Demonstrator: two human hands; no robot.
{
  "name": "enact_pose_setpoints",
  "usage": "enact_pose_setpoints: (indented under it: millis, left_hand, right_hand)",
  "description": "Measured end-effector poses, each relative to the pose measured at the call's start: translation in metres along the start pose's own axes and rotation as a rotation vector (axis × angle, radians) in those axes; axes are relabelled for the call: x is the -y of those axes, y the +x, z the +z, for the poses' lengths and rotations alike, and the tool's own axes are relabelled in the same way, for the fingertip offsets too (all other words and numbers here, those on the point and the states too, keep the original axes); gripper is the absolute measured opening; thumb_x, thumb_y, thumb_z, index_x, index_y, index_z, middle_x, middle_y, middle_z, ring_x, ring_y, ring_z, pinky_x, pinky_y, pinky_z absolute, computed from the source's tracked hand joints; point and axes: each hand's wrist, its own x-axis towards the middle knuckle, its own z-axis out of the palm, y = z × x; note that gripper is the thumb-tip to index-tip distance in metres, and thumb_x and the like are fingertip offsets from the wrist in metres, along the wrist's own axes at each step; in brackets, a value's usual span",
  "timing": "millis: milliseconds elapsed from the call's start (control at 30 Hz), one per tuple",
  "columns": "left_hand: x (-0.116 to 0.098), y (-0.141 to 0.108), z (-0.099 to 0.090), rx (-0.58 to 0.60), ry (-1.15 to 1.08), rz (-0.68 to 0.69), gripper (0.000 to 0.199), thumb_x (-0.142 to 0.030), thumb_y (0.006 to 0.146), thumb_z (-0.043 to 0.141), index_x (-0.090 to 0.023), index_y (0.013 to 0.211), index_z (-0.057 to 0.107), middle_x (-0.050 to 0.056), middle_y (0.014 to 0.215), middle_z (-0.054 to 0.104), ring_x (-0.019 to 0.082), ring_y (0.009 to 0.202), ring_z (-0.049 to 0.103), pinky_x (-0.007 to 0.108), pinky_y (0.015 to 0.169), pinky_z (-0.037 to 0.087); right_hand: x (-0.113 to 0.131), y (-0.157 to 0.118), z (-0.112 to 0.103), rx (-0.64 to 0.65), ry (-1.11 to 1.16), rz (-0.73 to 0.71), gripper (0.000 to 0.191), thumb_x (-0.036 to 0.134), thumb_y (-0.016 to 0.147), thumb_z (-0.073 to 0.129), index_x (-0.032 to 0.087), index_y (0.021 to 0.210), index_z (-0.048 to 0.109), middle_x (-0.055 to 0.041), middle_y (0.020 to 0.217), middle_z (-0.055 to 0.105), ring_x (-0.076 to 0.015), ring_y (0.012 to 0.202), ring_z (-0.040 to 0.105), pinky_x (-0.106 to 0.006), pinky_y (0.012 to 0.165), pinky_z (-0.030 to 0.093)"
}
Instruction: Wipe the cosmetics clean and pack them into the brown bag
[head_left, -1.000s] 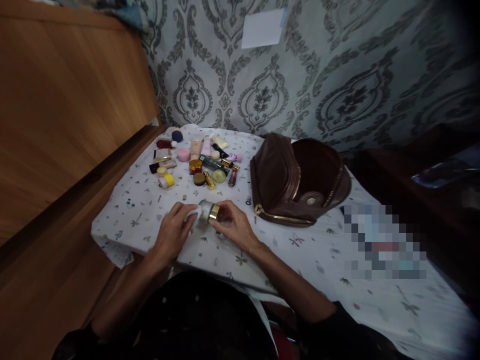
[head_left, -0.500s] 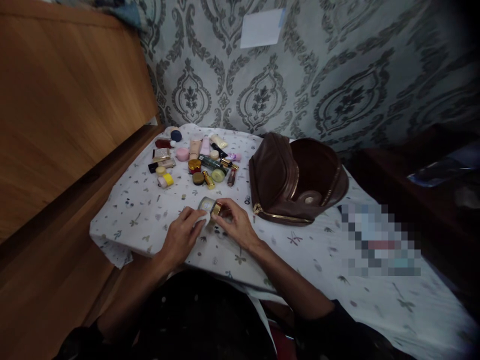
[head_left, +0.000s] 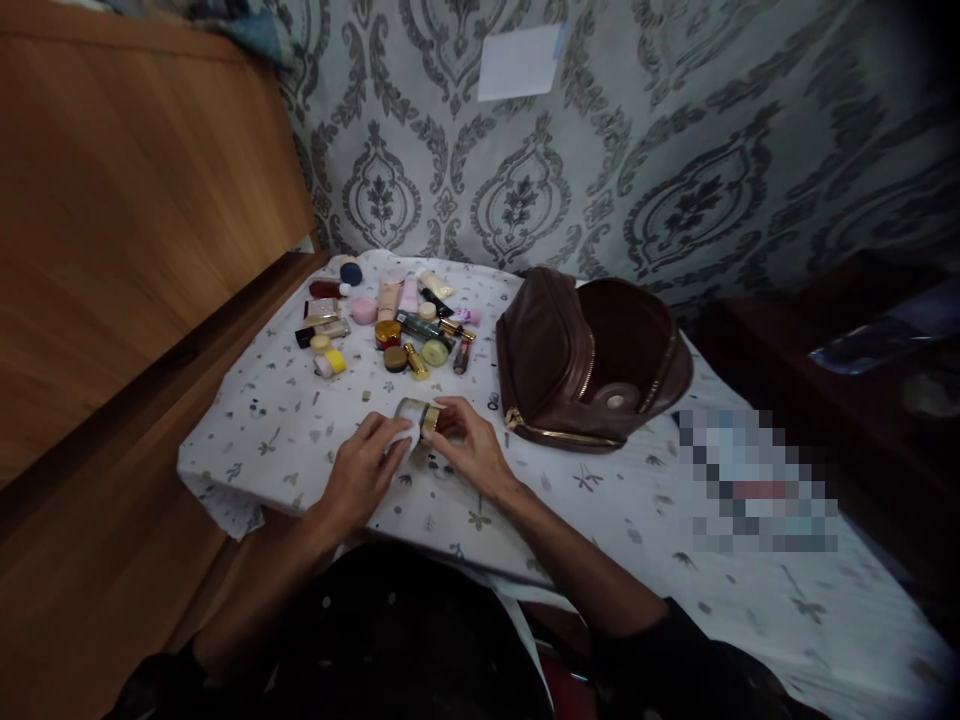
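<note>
A small clear jar with a gold lid is held on its side between my hands, above the patterned cloth. My right hand grips the jar at its gold lid, thumb below and fingers above. In my left hand, a white wipe or tissue is pinched against the jar's glass side. Beyond them lie several cosmetics, among them a green tube, a pink round jar, a red-gold jar and a yellow-banded bottle.
An unzipped brown bag stands right of the cosmetics. The cloth-covered table meets a patterned wall behind and a wooden cabinet at left. A blurred-out item lies at right.
The camera view has shifted very slightly. The jar has turned a little in my hands, which otherwise stay in place.
</note>
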Motion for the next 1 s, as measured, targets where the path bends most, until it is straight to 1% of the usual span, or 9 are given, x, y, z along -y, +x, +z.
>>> enact_pose_setpoints:
  millis: [100,200,367,533,667,767,867,933,1000]
  left_hand:
    - [0.001,0.001,-0.002,-0.001,0.025,-0.001,0.019,-0.022,0.097,0.049,-0.024,0.114,0.059,0.003,0.097,0.060,0.017,0.087,0.061,0.031,0.079,0.051]
    - [0.007,0.003,-0.006,-0.021,0.045,-0.025,0.019,-0.022,0.096,0.050,-0.022,0.113,0.059,0.004,0.098,0.061,0.017,0.088,0.061,0.031,0.080,0.051]
    - [0.010,0.003,-0.003,-0.021,0.069,-0.028,0.019,-0.020,0.096,0.051,-0.022,0.112,0.060,0.003,0.097,0.061,0.016,0.088,0.061,0.028,0.080,0.050]
    - [0.006,0.000,0.006,-0.004,0.081,-0.006,0.020,-0.022,0.097,0.049,-0.022,0.113,0.060,0.003,0.097,0.060,0.016,0.085,0.062,0.027,0.077,0.050]
    - [0.005,-0.001,0.012,0.029,0.127,0.014,0.021,-0.023,0.097,0.049,-0.023,0.113,0.061,0.003,0.097,0.060,0.016,0.086,0.062,0.027,0.077,0.051]
    - [0.005,-0.003,0.016,0.071,0.169,0.022,0.022,-0.024,0.097,0.049,-0.024,0.114,0.063,0.003,0.097,0.060,0.016,0.085,0.063,0.027,0.076,0.052]
    - [0.009,-0.003,0.015,0.069,0.177,0.005,0.021,-0.023,0.096,0.049,-0.024,0.112,0.064,0.003,0.097,0.060,0.016,0.084,0.063,0.027,0.076,0.052]
    - [0.014,-0.002,0.012,0.050,0.176,-0.018,0.020,-0.024,0.096,0.049,-0.024,0.111,0.063,0.003,0.097,0.060,0.016,0.083,0.063,0.027,0.076,0.052]
    - [0.021,0.000,0.007,0.036,0.170,-0.045,0.019,-0.023,0.096,0.050,-0.024,0.110,0.063,0.003,0.097,0.061,0.016,0.084,0.063,0.027,0.077,0.051]
  right_hand:
    - [0.006,0.000,-0.001,0.019,-0.058,0.008,0.032,0.042,0.085,0.062,0.022,0.109,0.055,-0.0009,0.083,0.065,-0.0172,0.074,0.062,-0.032,0.071,0.051]
    - [0.009,0.000,-0.002,0.008,-0.155,0.005,0.030,0.044,0.090,0.053,0.021,0.109,0.055,-0.0008,0.083,0.064,-0.0170,0.072,0.060,-0.031,0.069,0.049]
    - [0.003,0.000,-0.003,-0.035,-0.305,0.008,0.030,0.045,0.094,0.048,0.020,0.107,0.058,-0.0051,0.088,0.064,-0.0225,0.085,0.059,-0.036,0.079,0.047]
    - [-0.004,0.000,-0.004,-0.049,-0.289,-0.082,0.041,0.049,0.089,0.056,0.019,0.116,0.058,-0.0096,0.100,0.059,-0.0239,0.091,0.060,-0.037,0.080,0.050]
    - [-0.003,0.000,-0.005,-0.043,-0.262,-0.078,0.044,0.046,0.091,0.054,0.021,0.128,0.051,-0.0094,0.104,0.063,-0.0250,0.094,0.060,-0.040,0.083,0.050]
    - [0.000,0.001,-0.006,-0.041,-0.250,-0.042,0.038,0.044,0.093,0.051,0.021,0.123,0.053,-0.0082,0.102,0.065,-0.0243,0.092,0.061,-0.039,0.082,0.049]
    - [0.000,0.001,-0.007,-0.036,-0.250,-0.042,0.034,0.042,0.094,0.050,0.022,0.120,0.054,-0.0075,0.100,0.065,-0.0235,0.091,0.061,-0.038,0.082,0.049]
    - [-0.002,0.001,-0.006,-0.045,-0.252,-0.060,0.035,0.041,0.093,0.052,0.022,0.122,0.054,-0.0088,0.104,0.064,-0.0239,0.093,0.061,-0.039,0.083,0.050]
    - [-0.005,0.001,-0.005,-0.062,-0.264,-0.069,0.040,0.040,0.088,0.058,0.022,0.123,0.054,-0.0103,0.110,0.061,-0.0246,0.094,0.060,-0.040,0.083,0.050]
